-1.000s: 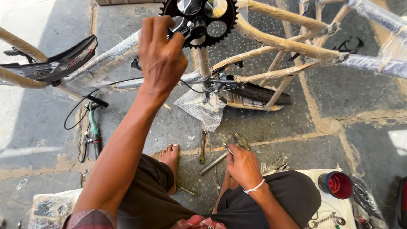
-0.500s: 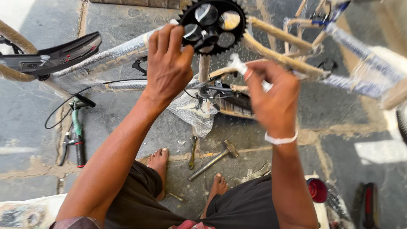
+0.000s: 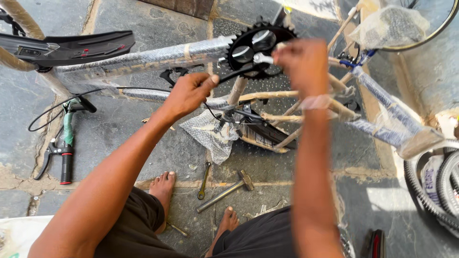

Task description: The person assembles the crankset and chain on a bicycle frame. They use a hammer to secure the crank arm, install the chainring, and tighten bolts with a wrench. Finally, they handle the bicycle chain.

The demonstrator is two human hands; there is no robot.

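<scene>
The black chainring sits at the middle of the wrapped bicycle frame, which lies upside down over the stone floor. The right hand is nearer, touching its right edge, fingers pinched on a small silver part at the hub. The left hand is down-left, curled around the crank arm. 1 hammer lies below.

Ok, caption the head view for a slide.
Right hand at black chainring of wrapped bicycle frame; left hand grips crank arm.
</scene>
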